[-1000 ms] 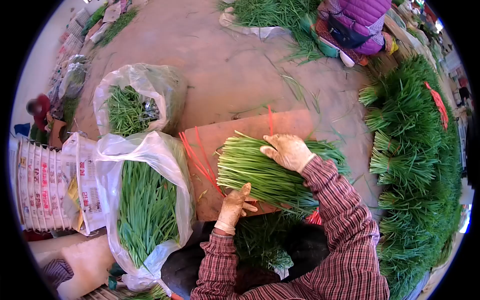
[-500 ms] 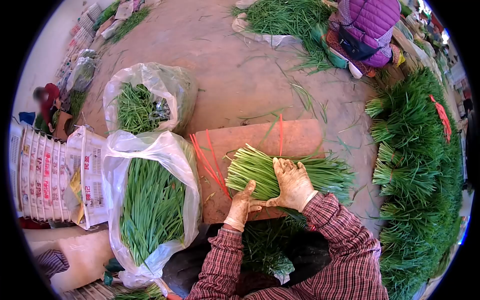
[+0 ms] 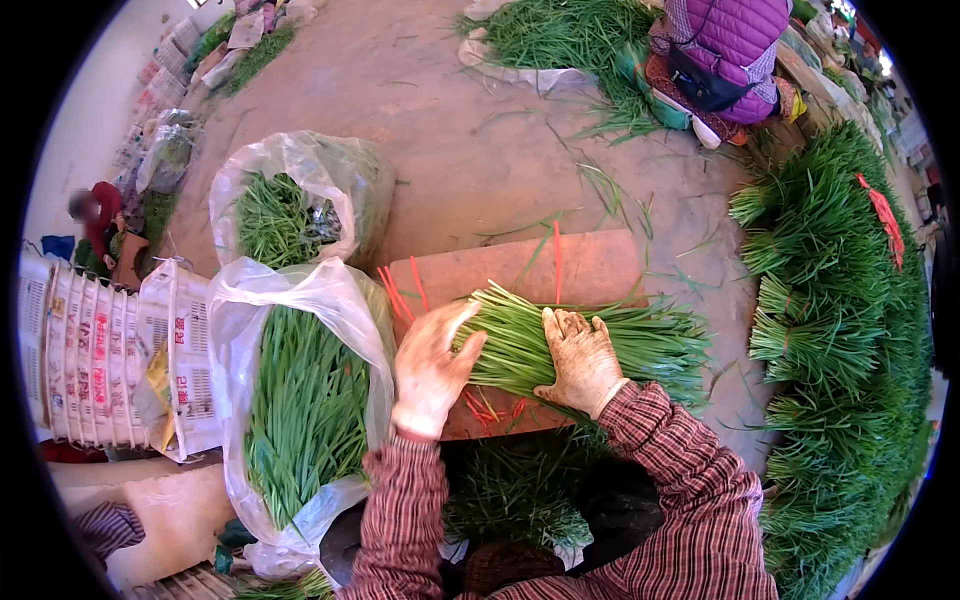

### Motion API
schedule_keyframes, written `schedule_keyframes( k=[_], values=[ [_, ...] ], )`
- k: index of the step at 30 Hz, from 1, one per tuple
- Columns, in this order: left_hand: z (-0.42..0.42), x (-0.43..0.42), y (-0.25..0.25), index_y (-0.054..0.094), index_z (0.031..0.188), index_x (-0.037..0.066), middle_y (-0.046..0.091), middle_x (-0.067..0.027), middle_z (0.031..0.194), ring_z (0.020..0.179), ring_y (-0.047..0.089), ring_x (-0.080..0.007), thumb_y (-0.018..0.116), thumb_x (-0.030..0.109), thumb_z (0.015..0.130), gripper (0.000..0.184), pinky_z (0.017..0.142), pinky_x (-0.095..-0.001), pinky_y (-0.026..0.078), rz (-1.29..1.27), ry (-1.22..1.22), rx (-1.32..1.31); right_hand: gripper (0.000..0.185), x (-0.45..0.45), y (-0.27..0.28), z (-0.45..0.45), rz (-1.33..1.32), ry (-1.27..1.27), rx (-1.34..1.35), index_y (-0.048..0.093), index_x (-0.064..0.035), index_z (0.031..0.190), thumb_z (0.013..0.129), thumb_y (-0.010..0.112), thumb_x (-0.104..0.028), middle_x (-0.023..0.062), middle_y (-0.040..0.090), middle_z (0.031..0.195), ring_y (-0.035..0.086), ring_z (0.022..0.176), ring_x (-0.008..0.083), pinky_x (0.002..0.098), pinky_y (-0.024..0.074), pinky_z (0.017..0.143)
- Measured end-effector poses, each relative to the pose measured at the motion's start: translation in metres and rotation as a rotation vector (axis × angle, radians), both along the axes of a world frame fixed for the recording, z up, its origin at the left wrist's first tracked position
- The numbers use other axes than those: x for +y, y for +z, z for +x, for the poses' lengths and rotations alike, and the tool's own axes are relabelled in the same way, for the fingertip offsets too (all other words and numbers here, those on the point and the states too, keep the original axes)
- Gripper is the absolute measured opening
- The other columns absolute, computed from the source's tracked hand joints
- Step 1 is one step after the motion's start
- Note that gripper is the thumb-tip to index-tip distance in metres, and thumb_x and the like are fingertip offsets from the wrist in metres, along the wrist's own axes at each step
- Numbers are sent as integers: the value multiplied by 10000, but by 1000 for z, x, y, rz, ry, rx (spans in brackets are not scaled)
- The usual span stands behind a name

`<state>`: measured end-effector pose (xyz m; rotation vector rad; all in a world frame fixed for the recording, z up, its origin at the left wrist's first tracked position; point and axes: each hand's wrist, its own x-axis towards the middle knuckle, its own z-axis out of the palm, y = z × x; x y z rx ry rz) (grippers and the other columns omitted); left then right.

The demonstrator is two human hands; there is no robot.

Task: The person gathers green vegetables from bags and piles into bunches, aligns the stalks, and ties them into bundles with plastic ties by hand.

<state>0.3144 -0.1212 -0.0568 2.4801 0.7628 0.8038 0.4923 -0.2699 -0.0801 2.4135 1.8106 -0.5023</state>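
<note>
A loose bundle of long green stalks (image 3: 510, 340) lies across a reddish-brown board (image 3: 600, 262), its cut ends to the left. My right hand (image 3: 580, 362), in a soiled pale glove, wraps over the near side of the bundle and holds it. My left hand (image 3: 433, 362), gloved too and slightly blurred, is at the cut ends with its thumb and fingers apart. Red strips (image 3: 557, 262) lie on the board beyond the bundle and at its left edge; more red pieces show beside the bundle's near side.
Two plastic bags (image 3: 372, 200) of greens stand left of the board. White crates (image 3: 95, 350) are farther left. Tied green bundles (image 3: 830, 330) are piled at the right. A person in a purple vest (image 3: 735, 50) sits at the top right beside loose greens (image 3: 560, 35).
My left hand has moved from the near side of the bundle up and left to its cut ends. My right hand has shifted from atop the stalks to their near side and closed round them.
</note>
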Motion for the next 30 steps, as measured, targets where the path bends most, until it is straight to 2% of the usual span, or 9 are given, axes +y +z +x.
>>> schedule_keyframes(
  k=[1, 3, 7, 12, 25, 27, 28, 29, 30],
  values=[
    [9, 9, -1, 696, 1219, 156, 698, -45, 1220, 1075, 684, -263, 782, 242, 855, 384, 910, -396, 548, 7, -1, 1, 1147, 1, 2, 0, -2, -7, 12, 258, -3, 1570, 744, 805, -580, 158, 452, 1504, 435, 1418, 317, 547, 332, 1167],
    [24, 27, -17, 693, 1256, 190, 689, -31, 1234, 1212, 604, -263, 777, 250, 848, 420, 1041, -414, 473, 93, -236, 321, 1144, 1, 2, 1, 7, -8, 10, 262, -3, 1568, 742, 808, -575, 154, 454, 1498, 437, 1415, 314, 546, 332, 1167],
    [32, 44, -36, 722, 1204, 191, 688, -26, 1245, 1227, 596, -265, 775, 271, 850, 367, 1042, -428, 469, 39, -329, 409, 1139, 2, 2, 3, -5, -11, 26, 274, 0, 1562, 733, 820, -558, 148, 462, 1485, 439, 1412, 308, 547, 333, 1167],
    [34, 45, -46, 752, 1034, 165, 736, -36, 1029, 1010, 675, -262, 788, 232, 840, 209, 881, -409, 536, 1, -307, 263, 1146, 1, 0, 5, 14, -11, 58, 278, 3, 1560, 722, 833, -547, 148, 469, 1477, 440, 1408, 315, 547, 335, 1166],
    [37, 42, -75, 676, 960, 112, 739, -55, 937, 856, 715, -245, 762, 183, 889, 132, 766, -371, 569, -74, -125, 143, 1194, 2, -2, 9, 2, -4, 88, 262, 6, 1567, 703, 821, -599, 179, 433, 1545, 416, 1436, 322, 537, 314, 1183],
    [39, 50, -78, 657, 943, 95, 735, -74, 936, 792, 722, -212, 745, 155, 903, 114, 716, -363, 574, -250, 69, -123, 1193, 1, -4, 10, 7, -6, 94, 263, 4, 1567, 703, 821, -601, 178, 432, 1546, 416, 1436, 319, 536, 316, 1183],
    [36, 49, -61, 653, 1017, 32, 737, -103, 965, 868, 724, -174, 729, 144, 945, 153, 779, -331, 594, -553, 170, -72, 1193, 1, -5, 11, 12, -7, 102, 264, 2, 1568, 702, 821, -602, 177, 431, 1547, 417, 1436, 316, 534, 317, 1182],
    [33, 51, -65, 653, 1017, 32, 737, -103, 965, 868, 724, -174, 729, 144, 945, 153, 779, -331, 594, -551, 167, -71, 1193, 0, -5, 11, 15, -9, 102, 264, 2, 1568, 702, 821, -602, 177, 431, 1547, 417, 1436, 316, 534, 317, 1182],
    [30, 54, -70, 641, 1056, 1, 731, -115, 986, 896, 722, -189, 713, 132, 960, 178, 800, -334, 602, -779, 181, -291, 1194, 0, -4, 11, 12, -9, 98, 265, 0, 1568, 700, 821, -603, 175, 435, 1545, 418, 1435, 314, 532, 318, 1182]
  ],
)
